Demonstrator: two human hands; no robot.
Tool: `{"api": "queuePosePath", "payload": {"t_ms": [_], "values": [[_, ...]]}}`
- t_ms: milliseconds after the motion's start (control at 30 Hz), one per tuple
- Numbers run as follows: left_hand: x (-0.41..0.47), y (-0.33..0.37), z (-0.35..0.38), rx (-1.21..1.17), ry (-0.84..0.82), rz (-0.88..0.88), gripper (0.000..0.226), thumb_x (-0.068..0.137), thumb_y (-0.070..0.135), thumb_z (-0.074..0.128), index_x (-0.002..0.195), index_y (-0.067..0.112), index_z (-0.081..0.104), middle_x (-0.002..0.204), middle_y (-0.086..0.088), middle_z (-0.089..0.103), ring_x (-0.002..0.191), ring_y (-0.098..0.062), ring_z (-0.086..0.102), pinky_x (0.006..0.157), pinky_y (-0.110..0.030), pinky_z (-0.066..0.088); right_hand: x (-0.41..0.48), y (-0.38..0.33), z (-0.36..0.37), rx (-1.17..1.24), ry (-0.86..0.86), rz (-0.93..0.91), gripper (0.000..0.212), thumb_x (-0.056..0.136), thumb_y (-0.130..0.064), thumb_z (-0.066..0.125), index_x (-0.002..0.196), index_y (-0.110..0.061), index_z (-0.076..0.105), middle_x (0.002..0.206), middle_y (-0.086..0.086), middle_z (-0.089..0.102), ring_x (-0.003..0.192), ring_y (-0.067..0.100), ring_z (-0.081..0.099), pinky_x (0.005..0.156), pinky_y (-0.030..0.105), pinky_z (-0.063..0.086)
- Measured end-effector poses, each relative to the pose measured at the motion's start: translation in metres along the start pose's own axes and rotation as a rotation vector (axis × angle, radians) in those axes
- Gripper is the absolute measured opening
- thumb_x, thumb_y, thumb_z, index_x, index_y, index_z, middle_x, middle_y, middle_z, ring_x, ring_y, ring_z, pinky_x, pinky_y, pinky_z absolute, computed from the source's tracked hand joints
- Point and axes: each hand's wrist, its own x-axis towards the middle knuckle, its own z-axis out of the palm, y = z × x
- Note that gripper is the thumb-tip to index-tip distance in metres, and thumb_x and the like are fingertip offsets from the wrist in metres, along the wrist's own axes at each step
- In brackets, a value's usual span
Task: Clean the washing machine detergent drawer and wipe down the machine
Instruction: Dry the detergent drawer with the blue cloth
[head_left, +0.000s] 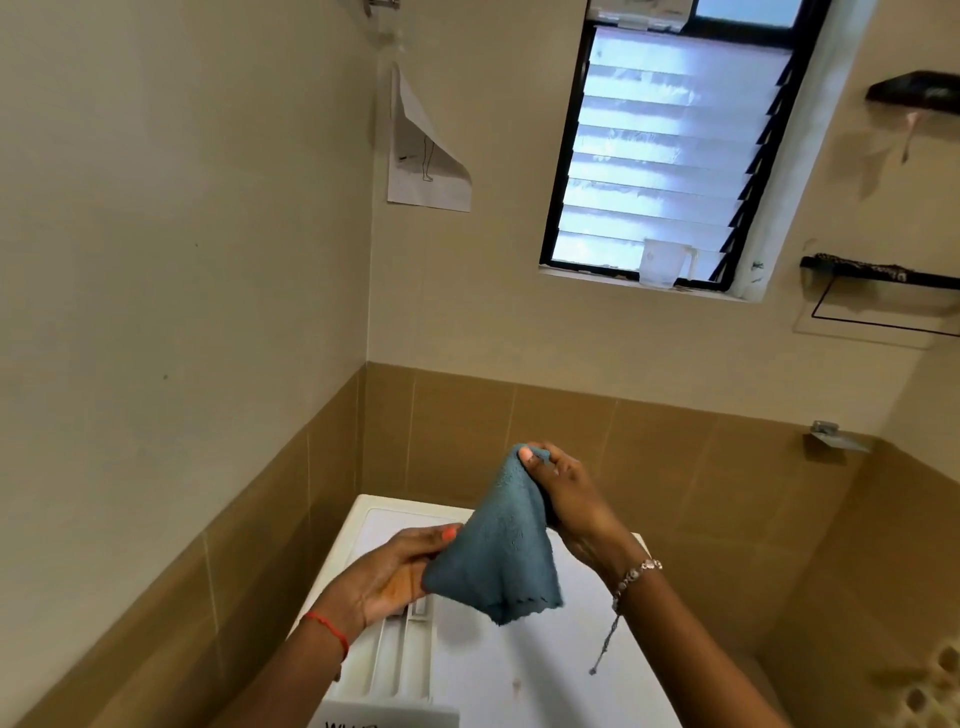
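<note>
A blue-grey cloth (498, 561) hangs in the air above the white washing machine (545, 670). My right hand (566, 499) pinches its top corner, raised highest. My left hand (400, 571) grips its left edge, lower down. The cloth's scalloped lower edge dangles free. Beneath my left hand a white detergent drawer (395, 654) with long compartments lies on the machine's top, partly hidden by my left wrist.
The machine stands in a corner between beige walls with brown tiles (597, 447). A louvred window (660, 156) has a clear plastic jug (665, 262) on its sill. A curled paper sheet (426, 161) hangs on the wall. Dark shelves (883, 273) are mounted at right.
</note>
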Motion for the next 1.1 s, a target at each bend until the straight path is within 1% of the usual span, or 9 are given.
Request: {"api": "queuePosePath", "payload": {"t_ms": [133,233,333,433,500,667,833,933,1100], "values": [[0.005,0.008,0.001,-0.105,0.060,-0.015,0.030,0.074,0.009,0.064,0.101,-0.004,0.069,0.095,-0.017,0.071,0.080,-0.025,0.070,0.067,-0.028,0.058,0.005,0.004,-0.008,0.260,0.002,0.258,0.016,0.090,-0.022,0.057,0.094,-0.007,0.057,0.088,0.012,0.064,0.076,0.021,0.065,0.061,0.032,0.058],[0.009,0.014,-0.001,-0.085,0.155,0.047,0.025,0.079,0.006,0.062,0.103,0.002,0.065,0.085,-0.013,0.072,0.073,-0.022,0.070,0.059,-0.026,0.058,0.005,0.002,-0.014,0.328,-0.038,0.342,0.043,0.072,-0.005,0.069,0.110,0.011,0.057,0.102,0.022,0.066,0.085,0.026,0.069,0.067,0.032,0.059],[0.014,0.021,-0.005,-0.110,0.243,0.123,0.017,0.087,0.002,0.055,0.102,0.009,0.061,0.084,-0.008,0.070,0.078,-0.020,0.066,0.055,-0.023,0.057,0.005,0.003,-0.022,0.249,-0.024,0.365,0.054,0.070,0.012,0.067,0.120,0.013,0.048,0.112,0.024,0.062,0.091,0.028,0.067,0.071,0.029,0.059],[0.018,0.032,-0.008,-0.035,0.222,0.164,0.017,0.093,0.005,0.048,0.100,0.007,0.063,0.093,-0.011,0.070,0.078,-0.019,0.069,0.060,-0.023,0.058,0.009,0.008,-0.029,0.177,0.028,0.350,0.063,0.069,0.019,0.066,0.123,-0.007,0.045,0.106,0.021,0.060,0.090,0.026,0.062,0.069,0.026,0.059],[0.019,0.038,-0.007,-0.009,0.224,0.185,0.019,0.093,0.007,0.048,0.102,0.005,0.065,0.095,-0.013,0.069,0.081,-0.020,0.067,0.060,-0.023,0.058,0.007,0.008,-0.031,0.108,-0.041,0.343,0.056,0.071,0.019,0.064,0.121,-0.003,0.052,0.094,0.017,0.065,0.088,0.023,0.063,0.074,0.023,0.057],[0.018,0.046,-0.006,0.125,0.241,0.240,0.028,0.083,-0.006,0.058,0.111,0.002,0.059,0.104,-0.014,0.064,0.094,-0.022,0.063,0.065,-0.020,0.058,0.005,0.007,-0.035,-0.222,-0.119,0.307,0.037,0.068,0.015,0.070,0.101,0.000,0.068,0.110,0.022,0.066,0.104,0.030,0.061,0.097,0.036,0.049],[0.014,0.045,-0.006,0.363,0.289,0.253,0.049,0.072,-0.019,0.063,0.116,0.001,0.058,0.104,-0.010,0.064,0.093,-0.021,0.063,0.066,-0.020,0.058,0.006,0.007,-0.034,-0.412,-0.055,0.183,0.016,0.069,0.008,0.074,0.076,-0.007,0.073,0.073,0.005,0.072,0.075,0.018,0.066,0.072,0.021,0.054],[0.015,0.042,-0.004,0.486,0.402,0.297,0.050,0.069,-0.021,0.065,0.114,0.000,0.061,0.106,-0.011,0.063,0.092,-0.022,0.061,0.061,-0.018,0.057,0.004,0.004,-0.028,-0.486,-0.047,0.136,0.009,0.077,0.000,0.070,0.075,-0.008,0.069,0.072,0.005,0.067,0.072,0.016,0.061,0.065,0.017,0.051],[0.013,0.041,-0.002,0.559,0.443,0.356,0.035,0.071,-0.018,0.066,0.099,0.003,0.063,0.088,-0.002,0.063,0.078,-0.011,0.060,0.051,-0.011,0.052,-0.002,-0.008,-0.019,-0.578,-0.061,0.061,0.028,0.085,-0.012,0.065,0.060,-0.013,0.053,0.067,0.004,0.051,0.065,0.013,0.046,0.058,0.021,0.037]]}}
